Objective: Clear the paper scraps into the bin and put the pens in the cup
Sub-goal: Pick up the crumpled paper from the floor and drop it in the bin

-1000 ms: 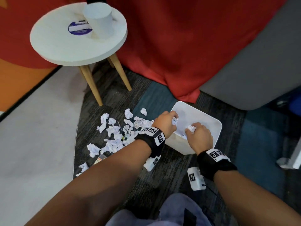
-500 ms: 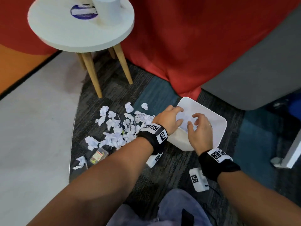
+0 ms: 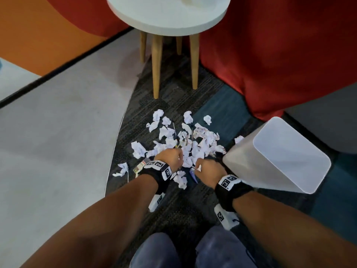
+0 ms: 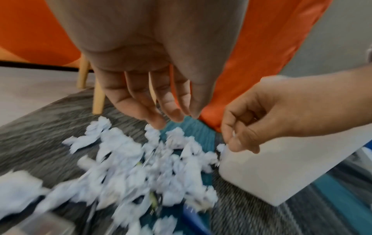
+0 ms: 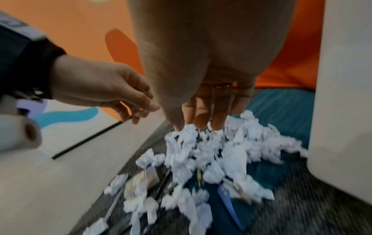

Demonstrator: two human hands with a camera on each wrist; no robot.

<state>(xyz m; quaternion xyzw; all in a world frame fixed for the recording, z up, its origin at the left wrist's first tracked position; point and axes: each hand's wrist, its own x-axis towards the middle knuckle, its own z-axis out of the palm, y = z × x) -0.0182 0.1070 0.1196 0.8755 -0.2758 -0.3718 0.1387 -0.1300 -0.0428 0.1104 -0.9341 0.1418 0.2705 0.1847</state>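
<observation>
Crumpled white paper scraps [image 3: 201, 140] lie heaped on the carpet left of the white bin [image 3: 247, 171], which leans tilted. Thin pens [image 3: 186, 140] lie half buried in the heap. My left hand [image 3: 171, 156] hovers over the pile's near edge. Its fingers [image 4: 167, 114] hang relaxed and hold nothing. My right hand [image 3: 207, 167] reaches down beside it, and its fingertips [image 5: 201, 125] pinch into the top of the scraps [image 5: 221, 151]. A white bit shows by the thumb of the right hand [image 4: 237, 139]. A sliver of the cup [image 3: 190, 0] shows on the round table [image 3: 168, 18].
The table's wooden legs [image 3: 156, 64] stand behind the pile. A red drape [image 3: 270, 55] and a grey seat [image 3: 328, 113] close off the right. A small clear packet [image 3: 141, 166] and a blue strip [image 3: 193, 176] lie among the scraps. Pale floor [image 3: 58, 142] lies left.
Both hands have left the bin's opening and moved left, down to the scrap pile. The scraps they held are gone from the hands. The head view has shifted left.
</observation>
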